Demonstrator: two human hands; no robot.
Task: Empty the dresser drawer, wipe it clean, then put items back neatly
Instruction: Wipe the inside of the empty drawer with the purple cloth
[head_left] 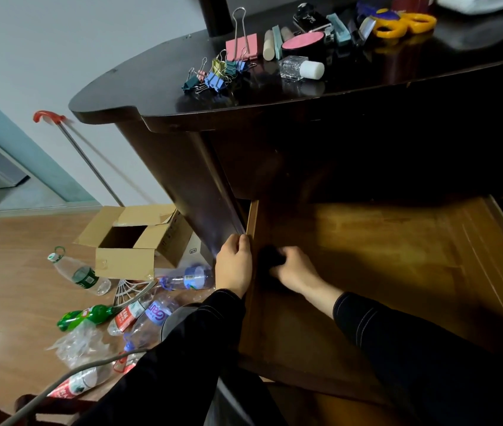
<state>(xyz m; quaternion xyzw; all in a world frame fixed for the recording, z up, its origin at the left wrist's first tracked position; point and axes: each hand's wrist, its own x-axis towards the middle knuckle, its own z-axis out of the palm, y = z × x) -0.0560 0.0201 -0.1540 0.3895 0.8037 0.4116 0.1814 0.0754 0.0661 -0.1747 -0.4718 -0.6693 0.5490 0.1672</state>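
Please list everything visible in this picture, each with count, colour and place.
dresser top: one, glossy dark brown, upper picture.
drawer: one, light brown wood, pulled out below it.
cloth: one, black, inside the drawer by its left wall.
small binder clips: several, mixed colours, on the dresser top.
large binder clip: one, pink, behind them.
scissors: one pair, yellow handles, dresser top, far right.
clear bottle: one, white cap, lying on the dresser top.
cardboard box: one, brown, open, on the floor.
plastic bottles: several, mostly clear, one green, on the floor.
left hand: one, grips the drawer's left wall.
right hand: one, grips the cloth.
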